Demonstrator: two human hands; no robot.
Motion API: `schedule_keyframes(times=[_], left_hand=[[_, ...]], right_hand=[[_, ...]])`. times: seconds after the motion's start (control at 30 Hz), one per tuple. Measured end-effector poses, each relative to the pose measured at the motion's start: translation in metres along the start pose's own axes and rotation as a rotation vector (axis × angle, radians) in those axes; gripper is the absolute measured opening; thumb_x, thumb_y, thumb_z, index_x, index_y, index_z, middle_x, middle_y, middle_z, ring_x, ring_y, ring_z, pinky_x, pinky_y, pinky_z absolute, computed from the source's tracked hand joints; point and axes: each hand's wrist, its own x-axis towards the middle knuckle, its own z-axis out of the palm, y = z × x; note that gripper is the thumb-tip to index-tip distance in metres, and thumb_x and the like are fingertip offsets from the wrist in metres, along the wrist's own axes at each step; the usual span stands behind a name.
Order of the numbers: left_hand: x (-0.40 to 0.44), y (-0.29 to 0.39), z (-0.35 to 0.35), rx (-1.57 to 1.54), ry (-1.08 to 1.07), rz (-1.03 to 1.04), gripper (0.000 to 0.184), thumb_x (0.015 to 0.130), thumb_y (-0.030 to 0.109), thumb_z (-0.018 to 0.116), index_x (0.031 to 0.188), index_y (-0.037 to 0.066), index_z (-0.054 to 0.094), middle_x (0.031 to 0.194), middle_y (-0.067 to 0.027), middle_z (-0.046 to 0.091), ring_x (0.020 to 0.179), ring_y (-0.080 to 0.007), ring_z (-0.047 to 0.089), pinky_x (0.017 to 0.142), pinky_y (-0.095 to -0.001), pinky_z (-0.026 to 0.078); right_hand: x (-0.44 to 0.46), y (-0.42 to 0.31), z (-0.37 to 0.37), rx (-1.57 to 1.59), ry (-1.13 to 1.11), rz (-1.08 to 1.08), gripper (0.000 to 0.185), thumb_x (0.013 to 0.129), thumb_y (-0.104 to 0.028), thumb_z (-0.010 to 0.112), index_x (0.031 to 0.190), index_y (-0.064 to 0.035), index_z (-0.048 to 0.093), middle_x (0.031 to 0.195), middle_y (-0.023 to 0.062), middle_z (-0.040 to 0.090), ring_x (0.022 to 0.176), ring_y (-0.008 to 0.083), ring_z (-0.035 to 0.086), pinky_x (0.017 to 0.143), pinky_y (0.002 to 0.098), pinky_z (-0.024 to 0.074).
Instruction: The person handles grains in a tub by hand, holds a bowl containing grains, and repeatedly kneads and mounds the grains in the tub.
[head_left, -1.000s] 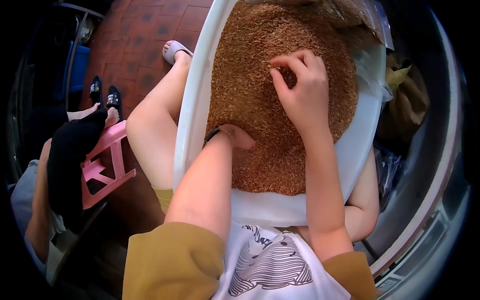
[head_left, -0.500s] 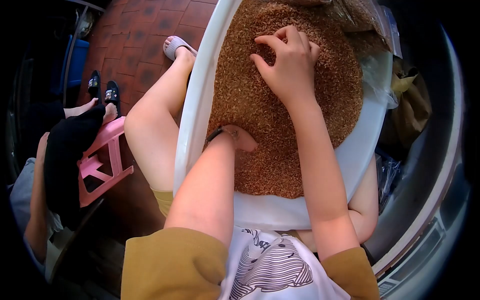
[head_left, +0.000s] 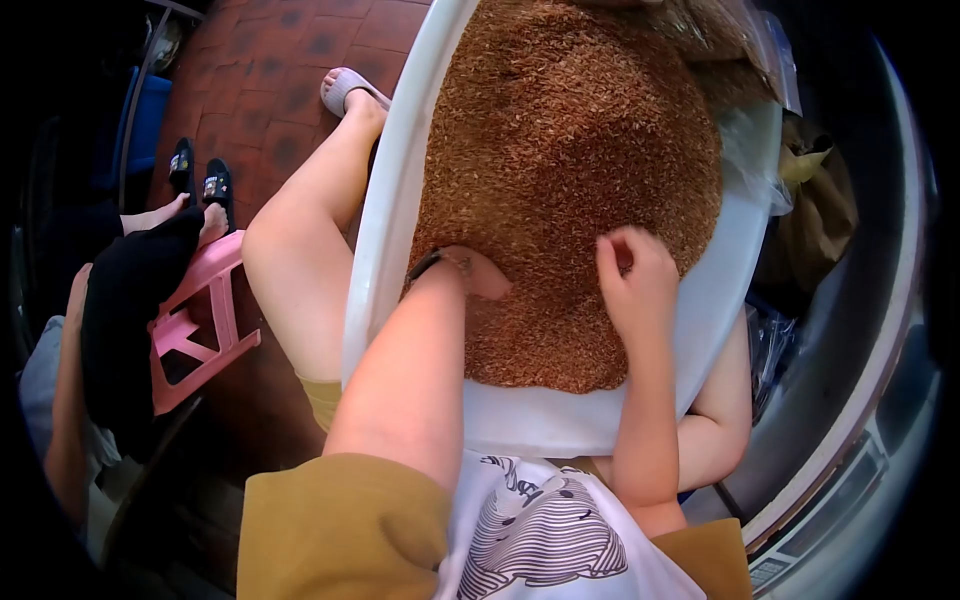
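Reddish-brown grain (head_left: pixel 580 130) is hiding the fingers of the left hand (head_left: pixel 485 277), while the curled fingers of the right hand (head_left: pixel 642 280) are obscuring whatever they may be holding. The frame's top edge is cutting off the white tray (head_left: pixel 378 240) and a clear plastic bag (head_left: pixel 725 50). At left, black clothing (head_left: pixel 130 310) is covering part of a pink stool (head_left: pixel 225 300), and shadow is swallowing a blue container's (head_left: pixel 150 120) outline.

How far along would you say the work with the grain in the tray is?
Done: grain lies heaped in the white tray.
In hand: the left hand is partly buried in it; the right hand is at its near right side, fingers curled.
Left: the plastic bag at the far end seems to hold more, but how much remains, I cannot tell.
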Motion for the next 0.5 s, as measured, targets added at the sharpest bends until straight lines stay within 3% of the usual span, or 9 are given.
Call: schedule_keyframes(times=[0.03, 0.07, 0.13, 0.2, 0.3, 0.4, 0.43, 0.5], left_hand=[[-0.002, 0.000, -0.001, -0.021, 0.008, 0.017, 0.033, 0.091, 0.022, 0.045, 0.116, 0.003, 0.054, 0.115, -0.0084, 0.055, 0.099, -0.0113, 0.050, 0.081, -0.0268, 0.042], [-0.005, -0.001, -0.001, -0.039, 0.015, 0.031, 0.032, 0.091, 0.022, 0.046, 0.116, 0.003, 0.054, 0.114, -0.0083, 0.055, 0.098, -0.0115, 0.050, 0.081, -0.0271, 0.042], [-0.011, -0.003, -0.002, -0.068, 0.032, 0.065, 0.032, 0.091, 0.022, 0.046, 0.115, 0.003, 0.054, 0.113, -0.0082, 0.055, 0.097, -0.0120, 0.051, 0.080, -0.0277, 0.042], [-0.018, -0.005, -0.002, -0.085, 0.062, 0.114, 0.031, 0.091, 0.022, 0.046, 0.114, 0.004, 0.054, 0.112, -0.0081, 0.056, 0.095, -0.0125, 0.051, 0.080, -0.0284, 0.042], [-0.038, -0.014, 0.003, -0.074, 0.175, 0.277, 0.030, 0.091, 0.022, 0.046, 0.113, 0.004, 0.054, 0.110, -0.0079, 0.056, 0.093, -0.0133, 0.051, 0.079, -0.0293, 0.042], [-0.055, -0.017, -0.003, -0.035, 0.294, 0.419, 0.029, 0.091, 0.022, 0.046, 0.113, 0.005, 0.054, 0.108, -0.0078, 0.056, 0.091, -0.0140, 0.051, 0.078, -0.0302, 0.042], [-0.055, -0.011, -0.016, -0.109, 0.178, 0.323, 0.034, 0.090, 0.026, 0.047, 0.117, 0.006, 0.052, 0.114, -0.0082, 0.054, 0.098, -0.0150, 0.049, 0.083, -0.0307, 0.040], [-0.056, 0.003, -0.039, -0.259, -0.059, 0.128, 0.046, 0.088, 0.033, 0.049, 0.125, 0.008, 0.047, 0.126, -0.0091, 0.048, 0.112, -0.0169, 0.044, 0.092, -0.0317, 0.036]], right_hand=[[-0.007, 0.004, -0.010, -0.005, -0.217, 0.267, 0.024, 0.081, -0.022, 0.057, 0.076, 0.0011, 0.060, 0.073, 0.0164, 0.062, 0.071, 0.0333, 0.059, 0.065, 0.0408, 0.0463], [-0.013, 0.019, -0.014, -0.091, -0.434, 0.388, 0.030, 0.083, -0.026, 0.054, 0.078, 0.0021, 0.062, 0.078, 0.0202, 0.063, 0.075, 0.0373, 0.060, 0.069, 0.0431, 0.0466], [-0.030, 0.057, -0.006, -0.228, -0.767, 0.480, 0.033, 0.082, -0.028, 0.051, 0.083, 0.0010, 0.066, 0.085, 0.0252, 0.061, 0.085, 0.0393, 0.059, 0.079, 0.0426, 0.0464], [-0.043, 0.087, 0.016, -0.260, -0.795, 0.438, 0.034, 0.080, -0.028, 0.050, 0.083, 0.0027, 0.065, 0.086, 0.0261, 0.060, 0.087, 0.0399, 0.058, 0.082, 0.0426, 0.0456], [-0.036, 0.094, 0.029, -0.347, -0.768, 0.372, 0.037, 0.078, -0.026, 0.049, 0.082, 0.0072, 0.064, 0.085, 0.0263, 0.062, 0.084, 0.0364, 0.062, 0.076, 0.0416, 0.0488], [-0.011, 0.092, 0.026, -0.171, -1.123, 0.640, 0.038, 0.077, -0.024, 0.048, 0.085, 0.0110, 0.062, 0.084, 0.0252, 0.063, 0.079, 0.0321, 0.064, 0.068, 0.0401, 0.0515], [-0.006, 0.099, 0.027, -0.117, -1.198, 0.675, 0.039, 0.078, -0.024, 0.047, 0.089, 0.0115, 0.060, 0.085, 0.0230, 0.063, 0.076, 0.0291, 0.065, 0.063, 0.0385, 0.0526], [-0.001, 0.108, 0.026, -0.014, -1.297, 0.697, 0.041, 0.080, -0.027, 0.048, 0.094, 0.0093, 0.060, 0.088, 0.0209, 0.064, 0.076, 0.0297, 0.065, 0.065, 0.0385, 0.0526]])
